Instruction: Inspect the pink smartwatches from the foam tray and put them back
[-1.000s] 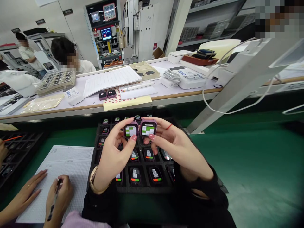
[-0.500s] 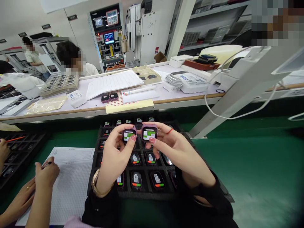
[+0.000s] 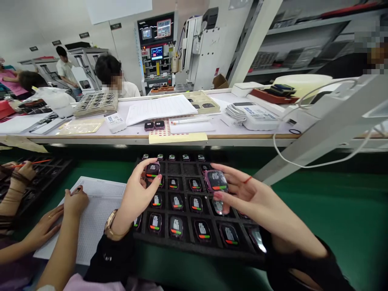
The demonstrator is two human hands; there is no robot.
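Observation:
My left hand (image 3: 138, 192) grips a purple-cased smartwatch body (image 3: 152, 169) between thumb and fingers, its screen facing me with white text and an orange-green bar. A second smartwatch body (image 3: 216, 180), also purple with a similar screen, is pinched in my right hand (image 3: 242, 194). Both are held above a black compartment tray (image 3: 188, 247), apart from each other. Many tray compartments hold like watches with lit screens, such as one watch (image 3: 202, 230) in the front row. Two compartments (image 3: 182, 169) in the second row from the back hold no watch.
At left, a co-worker's hand (image 3: 75, 202) holds a pen over a gridded sheet (image 3: 100, 190). Another black tray (image 3: 57, 173) lies beyond. The bench shelf (image 3: 224, 135) carries papers (image 3: 160, 109), two watches (image 3: 154, 125) and a white boxed device (image 3: 260, 117). A slanted metal post (image 3: 291, 153) stands right.
My hands have moved apart, each keeping its watch. Both screens went from a green-and-white display to white text with an orange-green bar. The view has shifted, showing more tray.

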